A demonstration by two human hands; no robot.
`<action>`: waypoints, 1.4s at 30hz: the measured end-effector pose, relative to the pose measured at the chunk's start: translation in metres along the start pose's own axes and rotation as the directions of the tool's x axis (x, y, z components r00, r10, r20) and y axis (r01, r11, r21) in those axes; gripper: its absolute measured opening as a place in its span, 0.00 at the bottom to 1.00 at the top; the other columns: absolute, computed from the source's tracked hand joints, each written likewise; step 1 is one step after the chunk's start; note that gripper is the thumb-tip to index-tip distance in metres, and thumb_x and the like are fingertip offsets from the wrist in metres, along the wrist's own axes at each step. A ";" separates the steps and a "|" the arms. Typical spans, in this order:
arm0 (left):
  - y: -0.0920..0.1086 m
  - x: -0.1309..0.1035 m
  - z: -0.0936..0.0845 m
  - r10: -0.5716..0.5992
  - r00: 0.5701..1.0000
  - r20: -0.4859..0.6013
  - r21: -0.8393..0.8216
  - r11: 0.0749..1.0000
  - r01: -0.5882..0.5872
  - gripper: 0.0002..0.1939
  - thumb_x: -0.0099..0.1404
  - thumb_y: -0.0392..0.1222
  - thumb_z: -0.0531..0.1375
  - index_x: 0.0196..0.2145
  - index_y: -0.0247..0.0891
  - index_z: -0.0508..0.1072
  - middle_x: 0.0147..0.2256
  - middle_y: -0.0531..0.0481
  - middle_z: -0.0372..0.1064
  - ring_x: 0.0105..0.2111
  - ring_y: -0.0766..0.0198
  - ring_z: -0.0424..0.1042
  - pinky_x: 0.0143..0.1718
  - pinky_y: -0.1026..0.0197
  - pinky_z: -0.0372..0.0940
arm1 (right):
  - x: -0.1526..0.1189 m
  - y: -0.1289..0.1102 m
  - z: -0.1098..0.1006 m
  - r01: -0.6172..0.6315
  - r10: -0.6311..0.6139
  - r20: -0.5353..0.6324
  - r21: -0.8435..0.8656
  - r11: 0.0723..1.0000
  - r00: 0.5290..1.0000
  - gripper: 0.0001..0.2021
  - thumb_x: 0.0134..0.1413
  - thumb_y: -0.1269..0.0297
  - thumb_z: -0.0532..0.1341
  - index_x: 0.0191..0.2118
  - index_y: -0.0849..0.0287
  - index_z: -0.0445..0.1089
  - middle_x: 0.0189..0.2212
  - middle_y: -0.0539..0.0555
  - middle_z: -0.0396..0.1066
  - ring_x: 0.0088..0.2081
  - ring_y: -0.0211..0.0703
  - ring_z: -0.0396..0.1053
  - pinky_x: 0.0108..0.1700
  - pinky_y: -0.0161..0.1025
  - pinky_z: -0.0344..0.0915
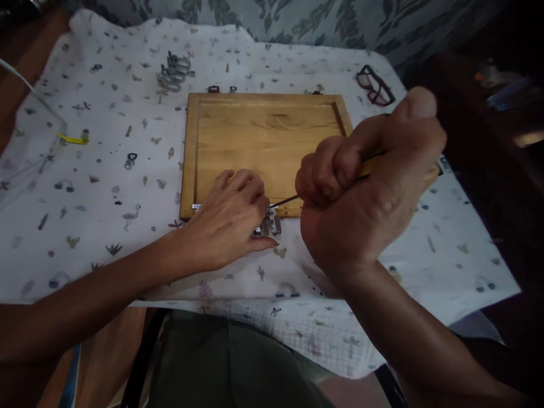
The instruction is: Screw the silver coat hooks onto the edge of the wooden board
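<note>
A framed wooden panel (250, 147), like a small cabinet door, lies flat on the patterned cloth. At its near edge sits a metal hinge (274, 225), partly covered by my left hand (227, 224), whose curled fingers and thumb hold it against the wood. My right hand (365, 190) is wrapped round the yellow handle of a screwdriver (285, 200). The thin shaft slants down to the left, and its tip meets the hinge beside my left fingers. Whether a screw sits under the tip is too small to tell. A shiny metal strip (196, 207) shows left of my left hand.
Several metal hinges (173, 72) stand grouped beyond the panel's far left corner. Dark-framed glasses (375, 89) lie at the back right. A yellow piece (72, 139) rests at the left near a pale cable (32, 90). The cloth (272, 272) hangs over the near table edge.
</note>
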State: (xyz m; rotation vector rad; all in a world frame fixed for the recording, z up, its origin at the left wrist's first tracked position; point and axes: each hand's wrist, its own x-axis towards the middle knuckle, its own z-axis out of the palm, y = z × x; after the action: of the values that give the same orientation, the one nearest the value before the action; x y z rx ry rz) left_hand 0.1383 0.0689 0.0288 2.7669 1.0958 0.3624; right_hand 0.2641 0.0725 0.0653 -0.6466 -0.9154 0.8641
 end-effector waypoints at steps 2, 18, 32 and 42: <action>0.000 0.000 0.000 0.001 1.000 -0.003 0.012 1.000 -0.001 0.23 0.60 0.56 0.69 0.40 0.31 0.77 0.45 0.37 0.71 0.52 0.43 0.65 0.54 0.43 0.61 | 0.001 0.001 -0.001 -0.028 0.028 0.006 0.024 0.999 1.000 0.20 0.60 0.73 0.55 0.19 0.58 0.47 0.14 0.44 0.41 0.13 0.30 0.40 0.16 0.33 0.38; 0.000 0.000 -0.001 -0.020 1.000 0.006 -0.046 0.999 0.020 0.24 0.59 0.55 0.69 0.43 0.31 0.77 0.45 0.40 0.71 0.52 0.46 0.65 0.56 0.44 0.60 | 0.011 -0.029 -0.003 -0.101 0.089 -0.110 -0.104 0.989 0.990 0.33 0.60 0.52 0.60 0.18 0.60 0.38 0.09 0.44 0.35 0.09 0.27 0.38 0.11 0.32 0.37; -0.013 -0.003 -0.014 -0.081 0.995 -0.049 -0.088 0.993 0.076 0.23 0.61 0.59 0.67 0.38 0.33 0.76 0.43 0.42 0.70 0.50 0.47 0.65 0.53 0.45 0.61 | 0.010 -0.017 -0.022 -0.028 0.027 0.021 0.038 0.999 0.999 0.21 0.51 0.73 0.57 0.19 0.59 0.40 0.10 0.42 0.36 0.10 0.27 0.39 0.11 0.27 0.41; -0.026 -0.008 -0.023 -0.067 0.997 -0.027 -0.111 0.992 0.064 0.24 0.58 0.60 0.68 0.38 0.34 0.77 0.45 0.41 0.71 0.50 0.48 0.67 0.52 0.46 0.63 | 0.010 -0.015 -0.021 -0.027 0.028 -0.034 0.021 0.999 0.999 0.17 0.52 0.76 0.51 0.19 0.58 0.42 0.11 0.43 0.38 0.11 0.28 0.41 0.12 0.29 0.43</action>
State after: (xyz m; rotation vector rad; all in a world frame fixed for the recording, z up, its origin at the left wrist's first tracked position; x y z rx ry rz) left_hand 0.1092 0.0831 0.0437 2.6308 1.1348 0.4447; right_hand 0.2915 0.0712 0.0715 -0.6554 -0.8681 0.8833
